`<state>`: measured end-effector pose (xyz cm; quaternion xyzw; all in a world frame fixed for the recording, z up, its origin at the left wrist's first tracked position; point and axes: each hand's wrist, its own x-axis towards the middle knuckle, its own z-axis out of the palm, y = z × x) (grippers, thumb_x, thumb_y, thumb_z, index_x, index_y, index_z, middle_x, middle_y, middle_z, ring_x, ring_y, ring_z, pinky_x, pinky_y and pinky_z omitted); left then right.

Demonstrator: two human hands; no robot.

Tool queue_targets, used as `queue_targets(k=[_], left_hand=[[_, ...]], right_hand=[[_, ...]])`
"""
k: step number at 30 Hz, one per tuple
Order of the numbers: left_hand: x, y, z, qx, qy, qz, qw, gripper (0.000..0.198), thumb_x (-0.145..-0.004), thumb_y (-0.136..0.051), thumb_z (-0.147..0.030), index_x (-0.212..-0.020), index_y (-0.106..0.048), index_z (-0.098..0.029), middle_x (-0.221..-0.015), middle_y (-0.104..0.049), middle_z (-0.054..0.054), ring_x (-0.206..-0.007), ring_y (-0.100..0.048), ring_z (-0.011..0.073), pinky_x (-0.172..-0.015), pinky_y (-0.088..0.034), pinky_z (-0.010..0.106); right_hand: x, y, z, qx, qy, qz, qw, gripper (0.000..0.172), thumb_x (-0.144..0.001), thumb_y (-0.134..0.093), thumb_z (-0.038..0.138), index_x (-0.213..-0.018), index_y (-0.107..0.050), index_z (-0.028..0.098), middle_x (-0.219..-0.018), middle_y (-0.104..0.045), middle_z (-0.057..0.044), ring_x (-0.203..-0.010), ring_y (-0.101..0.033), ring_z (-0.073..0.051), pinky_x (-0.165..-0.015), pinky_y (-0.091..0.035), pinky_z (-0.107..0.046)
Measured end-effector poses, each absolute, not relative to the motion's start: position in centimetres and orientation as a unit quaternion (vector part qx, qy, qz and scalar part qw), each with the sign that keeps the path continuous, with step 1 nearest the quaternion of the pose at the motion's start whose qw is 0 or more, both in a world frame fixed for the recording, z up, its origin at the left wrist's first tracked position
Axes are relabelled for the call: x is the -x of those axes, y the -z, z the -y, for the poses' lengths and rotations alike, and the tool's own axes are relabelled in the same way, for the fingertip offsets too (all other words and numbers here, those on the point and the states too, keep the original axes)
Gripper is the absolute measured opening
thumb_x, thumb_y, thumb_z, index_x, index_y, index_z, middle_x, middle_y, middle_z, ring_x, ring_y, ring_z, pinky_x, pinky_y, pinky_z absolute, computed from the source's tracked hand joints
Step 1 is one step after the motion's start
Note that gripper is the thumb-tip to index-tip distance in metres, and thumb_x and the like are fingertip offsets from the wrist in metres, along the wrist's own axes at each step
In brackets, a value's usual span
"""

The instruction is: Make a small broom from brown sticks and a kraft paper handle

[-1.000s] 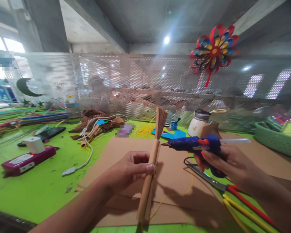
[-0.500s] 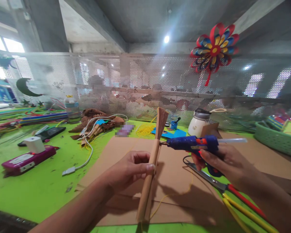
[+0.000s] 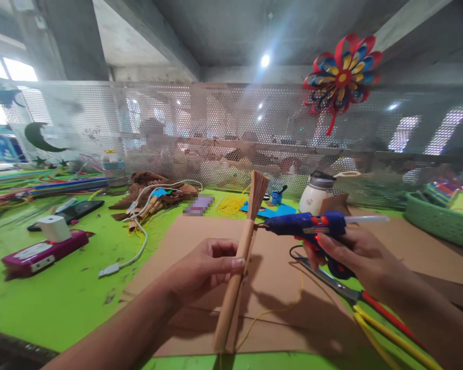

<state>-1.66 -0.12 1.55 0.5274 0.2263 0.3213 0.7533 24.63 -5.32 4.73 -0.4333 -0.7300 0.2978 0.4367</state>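
My left hand (image 3: 204,267) is closed around a folded brown paper strip (image 3: 239,257) held upright, its top fanned out in pleats. My right hand (image 3: 351,254) grips a blue hot glue gun (image 3: 308,225) with a white glue stick out its back. The gun's nozzle touches the paper strip just below the fanned top. Both hands are above a brown cardboard sheet (image 3: 278,277) lying on the green table (image 3: 61,298).
Scissors with red and yellow handles (image 3: 370,308) lie under my right arm. A white cable (image 3: 139,246), a magenta box (image 3: 38,254), brown paper fans (image 3: 154,192), a white pot (image 3: 314,195) and a green basket (image 3: 440,218) stand around. A perforated screen with a paper flower (image 3: 341,77) backs the table.
The glue gun has moved left until its nozzle meets the paper strip. My left hand and the strip have hardly shifted.
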Motion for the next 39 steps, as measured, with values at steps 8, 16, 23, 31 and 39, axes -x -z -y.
queue_targets(k=[8,16,23,31,39], left_hand=[[1.78,-1.61,0.05,-0.525,-0.325,-0.231,0.752,0.024,-0.065,-0.074,-0.019,-0.086,-0.066,-0.010,-0.072,-0.064,0.005,-0.062,-0.059,0.0103,-0.060,-0.048,0.021],[1.74,-1.52,-0.05,-0.516,-0.331,-0.232,0.755,0.024,-0.065,-0.074,-0.019,-0.086,-0.067,-0.009,-0.073,-0.064,0.005,-0.064,-0.059,0.0105,-0.062,-0.047,0.021],[1.68,-1.43,-0.16,-0.517,-0.334,-0.239,0.751,0.025,-0.065,-0.073,-0.018,-0.088,-0.067,-0.008,-0.077,-0.064,0.006,-0.064,-0.060,0.0100,-0.063,-0.048,0.021],[1.49,-1.43,-0.28,-0.509,-0.343,-0.240,0.752,0.027,-0.065,-0.074,-0.015,-0.089,-0.067,-0.007,-0.078,-0.065,0.006,-0.065,-0.060,0.0097,-0.064,-0.049,0.020],[1.53,-1.60,-0.04,-0.505,-0.341,-0.254,0.751,0.028,-0.065,-0.074,-0.017,-0.091,-0.067,-0.007,-0.080,-0.066,0.007,-0.066,-0.060,0.0106,-0.064,-0.048,0.021]], right_hand=[[-24.49,-5.23,5.58,0.418,-0.331,0.752,0.388,0.037,-0.086,-0.048,0.046,-0.069,-0.062,0.017,-0.068,-0.060,-0.005,-0.062,-0.055,-0.014,-0.056,-0.042,-0.026],[-24.71,-5.34,5.84,0.429,-0.334,0.763,0.350,0.040,-0.087,-0.046,0.049,-0.070,-0.061,0.017,-0.067,-0.061,-0.005,-0.065,-0.055,-0.015,-0.058,-0.040,-0.027],[-24.39,-4.97,5.77,0.440,-0.302,0.760,0.371,0.038,-0.087,-0.047,0.046,-0.068,-0.061,0.017,-0.067,-0.059,-0.004,-0.060,-0.051,-0.013,-0.053,-0.037,-0.026],[-24.83,-4.65,5.76,0.441,-0.287,0.795,0.300,0.039,-0.089,-0.043,0.045,-0.068,-0.061,0.017,-0.064,-0.054,-0.002,-0.059,-0.047,-0.012,-0.051,-0.034,-0.026],[-24.21,-5.23,5.81,0.451,-0.264,0.768,0.371,0.039,-0.087,-0.046,0.046,-0.065,-0.062,0.017,-0.064,-0.057,-0.003,-0.055,-0.045,-0.011,-0.049,-0.034,-0.025]])
